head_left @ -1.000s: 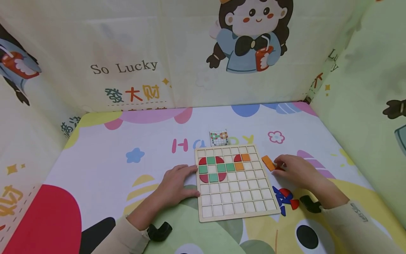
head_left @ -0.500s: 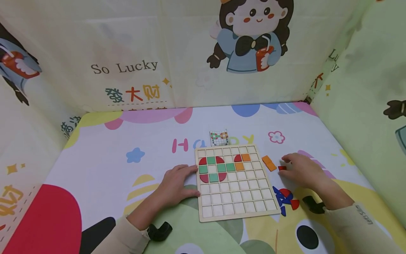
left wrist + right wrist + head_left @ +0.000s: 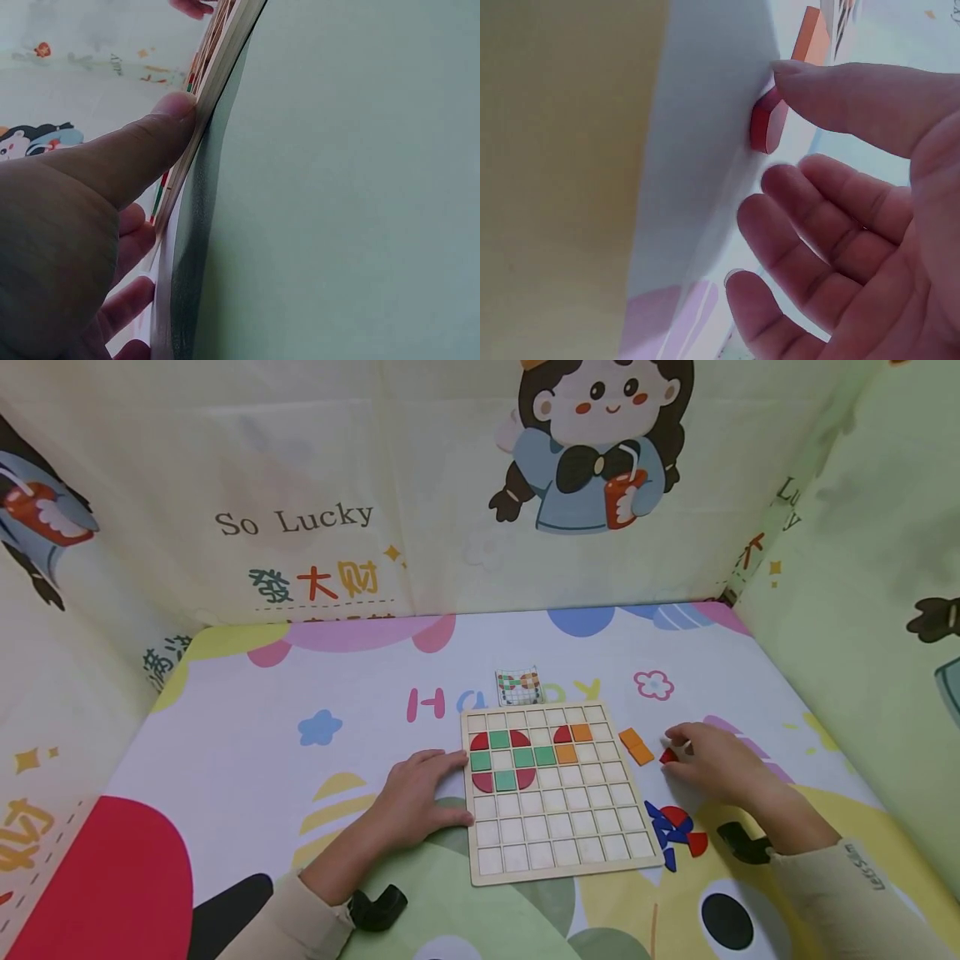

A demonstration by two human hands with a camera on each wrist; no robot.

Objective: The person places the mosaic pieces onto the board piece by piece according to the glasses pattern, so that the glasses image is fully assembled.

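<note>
A wooden grid board [image 3: 525, 835] lies on the table, with red quarter-round, green square and orange square tiles set in its upper cells. My left hand [image 3: 420, 797] rests at the board's left side, thumb and fingertips touching its edge; the left wrist view shows the thumb [image 3: 169, 120] against that edge. Right of the board, my right hand [image 3: 712, 764] is low over the table, fingers spread and loosely bent. Between its thumb and forefinger lies a small red tile [image 3: 667, 757]. In the right wrist view the thumb tip overlaps this red tile [image 3: 769, 127], and the other fingertips are apart from it.
Orange square tiles [image 3: 636, 747] lie between the board and my right hand. Blue and red tiles [image 3: 675, 827] are heaped by the board's lower right edge. A small pattern card [image 3: 518, 686] sits behind the board. Printed cloth walls [image 3: 435, 485] enclose the table.
My right hand has drawn back to the right from the orange tiles, uncovering the red tile, which has since turned slightly. The left hand and board have stayed still.
</note>
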